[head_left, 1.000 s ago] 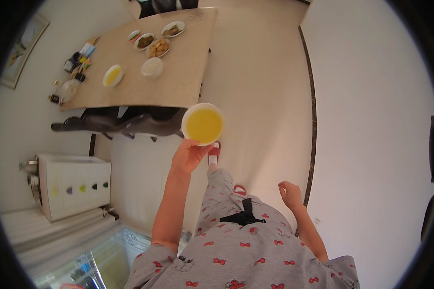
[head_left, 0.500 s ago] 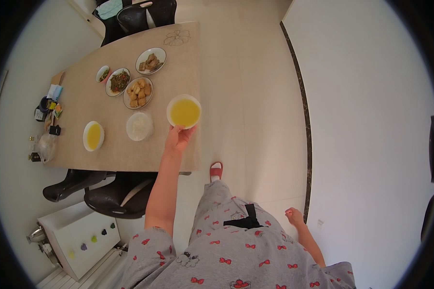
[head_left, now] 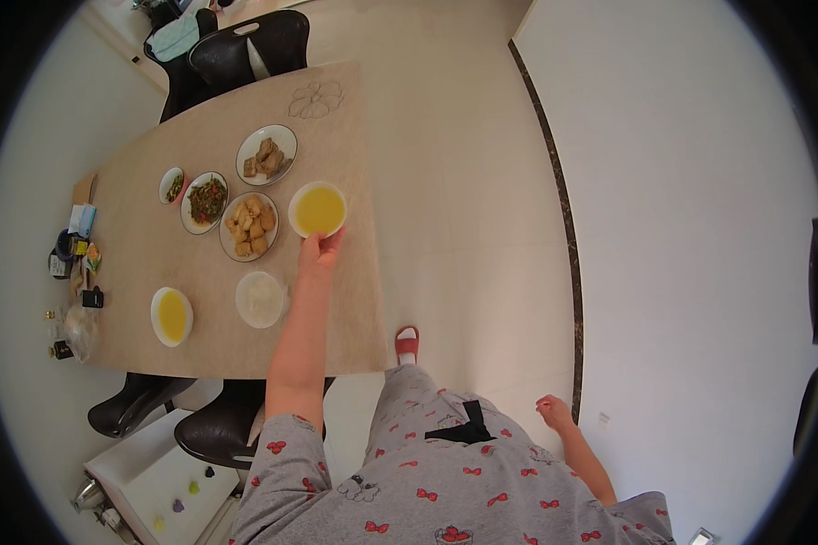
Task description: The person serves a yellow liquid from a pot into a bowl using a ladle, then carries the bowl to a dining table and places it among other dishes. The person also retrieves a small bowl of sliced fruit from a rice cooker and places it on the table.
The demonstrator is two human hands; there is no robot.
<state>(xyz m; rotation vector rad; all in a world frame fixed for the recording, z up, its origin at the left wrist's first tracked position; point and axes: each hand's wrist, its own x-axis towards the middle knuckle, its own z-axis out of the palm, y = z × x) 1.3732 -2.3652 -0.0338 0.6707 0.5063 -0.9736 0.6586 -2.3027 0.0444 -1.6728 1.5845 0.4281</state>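
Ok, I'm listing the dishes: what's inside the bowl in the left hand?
The white bowl in the left hand holds yellow liquid; it covers the bottom, so anything beneath can't be seen.

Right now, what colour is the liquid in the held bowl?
The liquid is yellow; clearest in head view.

Shirt (head_left: 509, 509): grey fabric, scattered red bow print
Sleeve (head_left: 291, 459): short, grey, same print
Trouser leg (head_left: 391, 391): grey, matching red print
Strap (head_left: 463, 431): black, forked, at front
Slipper (head_left: 407, 345): red, open-toed
Sock (head_left: 407, 359): white
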